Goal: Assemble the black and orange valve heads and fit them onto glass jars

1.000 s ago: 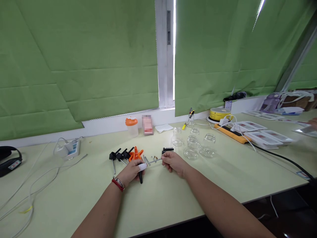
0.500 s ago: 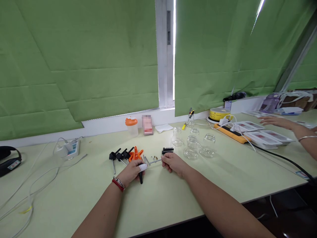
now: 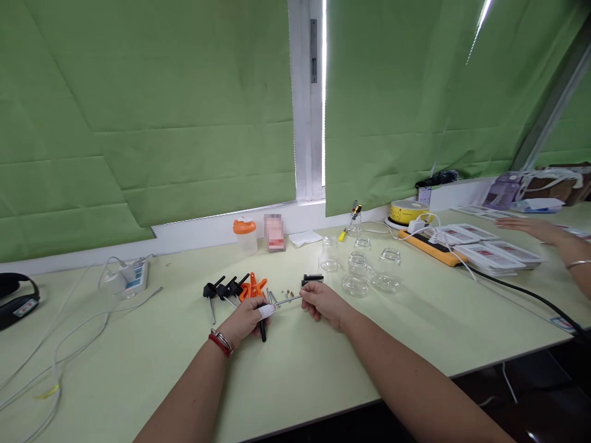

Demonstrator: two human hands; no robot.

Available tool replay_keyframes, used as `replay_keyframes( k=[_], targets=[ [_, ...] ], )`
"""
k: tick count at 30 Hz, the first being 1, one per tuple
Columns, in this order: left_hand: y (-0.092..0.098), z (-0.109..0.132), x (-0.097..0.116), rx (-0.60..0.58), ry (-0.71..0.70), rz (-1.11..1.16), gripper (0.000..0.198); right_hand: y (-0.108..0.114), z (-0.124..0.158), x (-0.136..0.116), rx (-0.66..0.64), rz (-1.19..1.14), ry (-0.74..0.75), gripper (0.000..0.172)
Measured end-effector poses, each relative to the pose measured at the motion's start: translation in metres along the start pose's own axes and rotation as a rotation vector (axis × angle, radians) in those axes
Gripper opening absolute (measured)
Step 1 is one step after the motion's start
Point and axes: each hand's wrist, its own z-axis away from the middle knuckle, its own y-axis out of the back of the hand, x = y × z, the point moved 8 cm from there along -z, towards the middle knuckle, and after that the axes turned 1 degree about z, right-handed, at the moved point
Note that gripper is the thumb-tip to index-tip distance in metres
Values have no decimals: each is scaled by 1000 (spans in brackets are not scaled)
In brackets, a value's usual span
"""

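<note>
**A:** Where are the person's hands?

**B:** Both are low over the middle of a pale green counter (image 3: pixel 286 369). The left hand (image 3: pixel 244 321) is closed around a black handle (image 3: pixel 262 333), which pokes out below the fingers toward 6 o'clock. One fingertip is wrapped in white tape.

**A:** And the right one?

**B:** The right hand (image 3: pixel 323 303) pinches the far end of a thin metal rod (image 3: pixel 287 301). The rod runs from the handle toward 3 o'clock and bridges the gap between the two hands.

**A:** What lies around them?

**B:** An orange clamp (image 3: pixel 253 287) sits at 12 o'clock, just beyond the left hand. A row of black-handled tools (image 3: pixel 224 289) lies at 11 o'clock. Clear glass jars (image 3: pixel 356 274) stand near the right hand at 1 o'clock. Well apart at 3 o'clock, another person's hand (image 3: pixel 530 226) lies flat beside white packets (image 3: pixel 484 252).
</note>
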Motion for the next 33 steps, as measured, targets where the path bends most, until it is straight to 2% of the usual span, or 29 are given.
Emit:
replay_keyframes(
  k=[4, 12, 18, 26, 33],
  targets=[
    [-2, 2, 2, -2, 20, 6, 24, 0, 2, -1, 9, 16, 1, 12],
    [-1, 0, 0, -22, -9, -3, 27, -3, 6, -6, 15, 47, -11, 25],
    [0, -1, -1, -19, -11, -19, 27, -2, 3, -3, 30, 24, -26, 28],
    [1, 0, -1, 8, 12, -29, 26, -2, 3, -5, 7, -4, -1, 11],
    [0, 0, -1, -2, 5, -8, 26, -2, 6, -5, 19, 28, -29, 16]
  ],
)
